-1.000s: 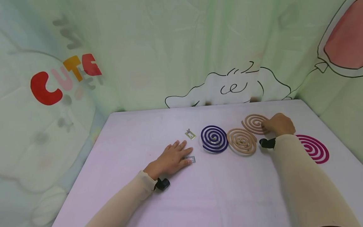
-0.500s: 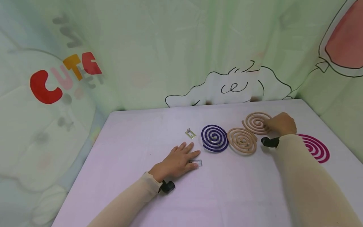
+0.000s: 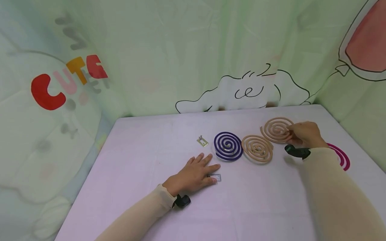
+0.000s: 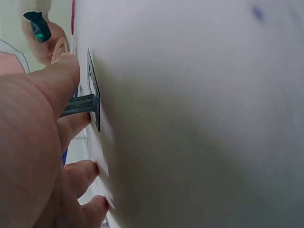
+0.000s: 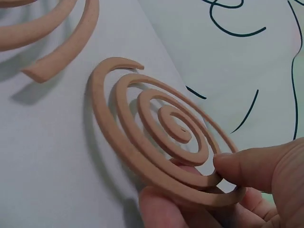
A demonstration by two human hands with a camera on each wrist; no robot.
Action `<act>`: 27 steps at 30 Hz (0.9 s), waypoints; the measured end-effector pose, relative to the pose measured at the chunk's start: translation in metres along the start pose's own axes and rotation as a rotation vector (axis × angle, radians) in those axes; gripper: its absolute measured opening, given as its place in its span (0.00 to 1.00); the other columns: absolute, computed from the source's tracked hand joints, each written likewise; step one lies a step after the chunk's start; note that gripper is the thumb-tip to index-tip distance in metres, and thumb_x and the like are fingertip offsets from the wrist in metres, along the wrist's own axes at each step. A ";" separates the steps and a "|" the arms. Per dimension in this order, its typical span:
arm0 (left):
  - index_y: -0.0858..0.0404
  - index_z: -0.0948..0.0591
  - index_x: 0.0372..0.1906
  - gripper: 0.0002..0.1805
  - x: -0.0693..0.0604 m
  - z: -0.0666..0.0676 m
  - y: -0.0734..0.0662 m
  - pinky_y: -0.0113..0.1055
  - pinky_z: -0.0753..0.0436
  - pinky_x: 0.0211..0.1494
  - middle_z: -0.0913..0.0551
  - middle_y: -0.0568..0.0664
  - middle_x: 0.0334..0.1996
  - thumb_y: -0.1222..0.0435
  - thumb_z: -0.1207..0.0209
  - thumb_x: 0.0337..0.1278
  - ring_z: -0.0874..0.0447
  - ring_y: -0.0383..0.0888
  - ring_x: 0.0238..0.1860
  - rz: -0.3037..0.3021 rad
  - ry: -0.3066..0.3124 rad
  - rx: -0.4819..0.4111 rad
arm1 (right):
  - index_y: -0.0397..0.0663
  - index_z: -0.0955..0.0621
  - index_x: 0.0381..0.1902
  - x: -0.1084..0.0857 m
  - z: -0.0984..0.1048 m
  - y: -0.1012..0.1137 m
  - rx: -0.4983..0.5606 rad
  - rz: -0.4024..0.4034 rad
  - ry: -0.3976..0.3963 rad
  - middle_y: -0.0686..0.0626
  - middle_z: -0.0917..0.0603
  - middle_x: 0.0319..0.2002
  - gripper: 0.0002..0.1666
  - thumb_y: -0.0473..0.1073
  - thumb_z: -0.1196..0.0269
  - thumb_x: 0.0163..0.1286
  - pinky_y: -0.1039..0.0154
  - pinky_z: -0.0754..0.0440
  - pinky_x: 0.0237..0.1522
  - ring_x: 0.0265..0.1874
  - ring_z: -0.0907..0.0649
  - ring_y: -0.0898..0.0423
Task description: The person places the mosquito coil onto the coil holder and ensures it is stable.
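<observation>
My right hand pinches the outer ring of a tan mosquito coil, thumb on top and fingers beneath. In the right wrist view that coil is tilted, its far edge above the table. My left hand lies spread on the table, fingertips touching the cloth. Partly under it is a small metal coil stand; in the left wrist view the stand's dark prong rises between thumb and fingers. A second tan coil sits slightly raised, a bit of metal showing beneath, touching a navy coil on its left.
A gold-coloured stand lies behind my left hand. The magenta coil at the right is partly hidden by my right arm. Pale cloth covers the table, and a printed curtain hangs behind it.
My left hand has slid right and a little nearer, the small stand moving along with it. My right hand has drawn the tan coil to the right and tilted it up.
</observation>
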State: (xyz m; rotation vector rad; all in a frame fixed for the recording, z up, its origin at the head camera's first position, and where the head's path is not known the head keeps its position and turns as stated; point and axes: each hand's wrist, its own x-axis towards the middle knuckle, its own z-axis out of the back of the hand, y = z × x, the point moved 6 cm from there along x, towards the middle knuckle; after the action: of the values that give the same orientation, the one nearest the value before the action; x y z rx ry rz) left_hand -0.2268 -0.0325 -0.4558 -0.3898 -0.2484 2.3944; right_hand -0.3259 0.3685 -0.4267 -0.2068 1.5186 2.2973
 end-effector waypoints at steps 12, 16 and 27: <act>0.38 0.37 0.81 0.32 0.001 -0.002 -0.017 0.58 0.48 0.82 0.50 0.51 0.85 0.40 0.52 0.78 0.56 0.57 0.84 -0.014 -0.009 0.032 | 0.30 0.54 0.82 -0.011 0.002 -0.013 0.200 -0.005 0.027 0.60 0.18 0.28 0.49 0.40 0.39 0.78 0.62 0.11 0.33 0.26 0.13 0.63; 0.38 0.36 0.81 0.32 0.002 -0.003 -0.021 0.58 0.46 0.81 0.49 0.52 0.84 0.40 0.52 0.78 0.54 0.58 0.84 -0.019 -0.018 0.042 | 0.32 0.46 0.80 -0.017 0.004 -0.019 0.329 0.012 0.018 0.59 0.15 0.27 0.45 0.37 0.36 0.75 0.63 0.12 0.29 0.25 0.13 0.62; 0.39 0.35 0.81 0.32 0.004 -0.007 -0.025 0.57 0.45 0.81 0.48 0.52 0.84 0.40 0.52 0.77 0.53 0.57 0.84 -0.028 -0.043 0.055 | 0.55 0.30 0.54 -0.051 0.000 -0.028 0.653 0.066 0.025 0.54 0.13 0.30 0.21 0.33 0.33 0.72 0.61 0.12 0.28 0.26 0.11 0.58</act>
State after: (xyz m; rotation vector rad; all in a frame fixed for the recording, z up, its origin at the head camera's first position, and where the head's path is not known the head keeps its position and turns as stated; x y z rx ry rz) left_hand -0.2124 -0.0106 -0.4567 -0.3080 -0.2054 2.3786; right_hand -0.2683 0.3662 -0.4342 -0.0041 2.2102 1.7212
